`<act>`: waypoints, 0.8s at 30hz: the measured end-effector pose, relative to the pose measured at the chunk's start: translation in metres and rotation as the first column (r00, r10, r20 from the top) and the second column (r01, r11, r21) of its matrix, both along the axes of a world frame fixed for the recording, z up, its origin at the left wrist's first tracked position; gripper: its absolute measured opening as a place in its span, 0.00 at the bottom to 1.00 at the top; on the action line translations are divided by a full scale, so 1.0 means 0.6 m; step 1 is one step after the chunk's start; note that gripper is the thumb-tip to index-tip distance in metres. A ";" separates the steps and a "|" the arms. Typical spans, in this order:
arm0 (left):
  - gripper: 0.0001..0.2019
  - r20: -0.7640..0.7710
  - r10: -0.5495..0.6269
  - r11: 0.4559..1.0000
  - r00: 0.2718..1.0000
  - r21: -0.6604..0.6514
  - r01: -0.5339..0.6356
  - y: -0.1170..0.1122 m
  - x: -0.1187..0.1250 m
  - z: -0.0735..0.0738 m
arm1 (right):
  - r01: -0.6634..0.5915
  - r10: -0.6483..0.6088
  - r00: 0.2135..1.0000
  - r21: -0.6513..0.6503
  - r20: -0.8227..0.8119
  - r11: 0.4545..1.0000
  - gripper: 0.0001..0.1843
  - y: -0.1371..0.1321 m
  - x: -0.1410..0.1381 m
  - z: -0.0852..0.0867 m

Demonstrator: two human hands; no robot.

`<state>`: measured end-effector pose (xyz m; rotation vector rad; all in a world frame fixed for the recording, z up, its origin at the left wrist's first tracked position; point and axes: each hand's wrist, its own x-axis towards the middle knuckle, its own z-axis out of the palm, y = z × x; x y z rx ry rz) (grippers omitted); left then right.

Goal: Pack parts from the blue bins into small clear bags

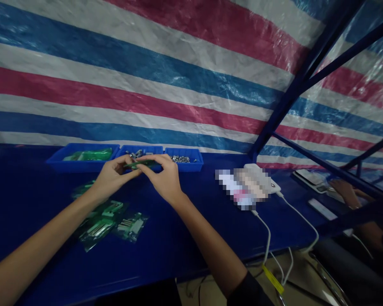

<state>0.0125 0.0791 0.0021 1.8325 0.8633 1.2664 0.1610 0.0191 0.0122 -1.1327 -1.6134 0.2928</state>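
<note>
Forearms [210, 238] right up close, left hand [116, 173] and right hand [164, 175] both pinch a green piece [143, 164] in front of the blue trays [185, 167], probably 'cause the small metal parts [180, 159] sit handy there.

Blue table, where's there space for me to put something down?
Bare room lies between the right forearm and the white cables, and between the left forearm and the leftmost blue bin. It's crowded where the plastic bags lie and where the left hand and right hand hold a green piece.
</note>
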 end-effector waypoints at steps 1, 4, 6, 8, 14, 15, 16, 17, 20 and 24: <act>0.12 0.025 0.016 1.000 1.000 0.018 -0.016 0.000 0.000 0.000 | -0.003 0.003 0.999 0.011 0.037 1.000 0.08 0.001 0.003 0.001; 0.11 0.060 0.050 0.994 0.997 0.098 -0.056 0.000 -0.002 0.000 | -0.001 -0.005 0.994 0.053 0.113 0.999 0.07 0.005 0.011 0.001; 0.10 0.021 0.089 0.974 0.996 0.210 -0.091 -0.003 -0.006 0.002 | 0.029 -0.041 0.990 0.090 0.132 0.996 0.09 0.006 0.016 -0.005; 0.10 -0.069 0.192 0.917 0.979 0.368 -0.153 -0.008 -0.013 0.004 | 0.083 -0.103 0.984 0.140 0.148 0.987 0.12 0.005 0.020 -0.013; 0.11 -0.364 0.419 0.757 0.832 0.646 -0.099 -0.025 -0.032 0.006 | 0.117 -0.185 0.951 0.265 0.246 0.957 0.16 -0.004 0.023 -0.029; 0.09 -0.356 0.424 0.755 0.833 0.646 -0.109 -0.028 -0.031 0.006 | 0.127 -0.193 0.956 0.278 0.221 0.952 0.14 -0.003 0.021 -0.030; 0.07 -0.329 0.421 0.759 0.845 0.638 -0.130 -0.030 -0.028 0.006 | 0.145 -0.200 0.963 0.279 0.180 0.949 0.11 -0.002 0.018 -0.032; 0.07 -0.282 0.410 0.765 0.868 0.625 -0.158 -0.031 -0.024 0.006 | 0.165 -0.204 0.971 0.266 0.126 0.950 0.09 -0.001 0.014 -0.033; 0.10 -0.110 0.353 0.816 0.929 0.522 -0.248 -0.021 -0.017 0.010 | 0.207 -0.201 0.978 0.183 -0.051 0.961 0.18 0.006 0.003 -0.038; 0.12 0.083 0.521 0.795 0.849 0.315 -0.519 0.024 -0.062 0.023 | 0.180 -0.167 0.977 0.093 -0.132 0.979 0.25 0.013 -0.001 -0.046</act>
